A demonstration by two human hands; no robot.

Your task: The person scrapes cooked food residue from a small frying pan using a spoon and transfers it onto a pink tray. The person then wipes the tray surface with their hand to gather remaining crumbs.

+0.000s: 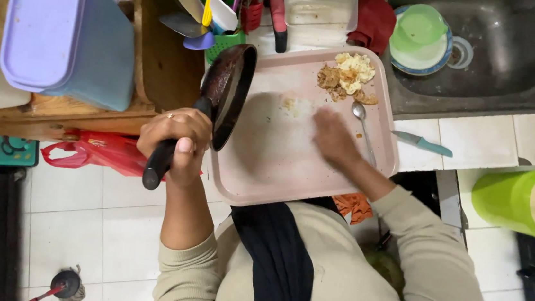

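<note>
Left hand (175, 141) has its grip wrapped tight round the handle of a black frying pan (229, 92), tilted on edge over the pink tray (266, 170). Right hand (333, 137) is motion-blurred, flat on the tray beside a spoon (363, 123); can't tell its grip. The food pile (349, 77) sits in the tray's far corner.

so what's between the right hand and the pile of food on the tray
In the head view, a metal spoon lies on the pink tray between the right hand and the food pile; otherwise bare tray with faint smears.
</note>
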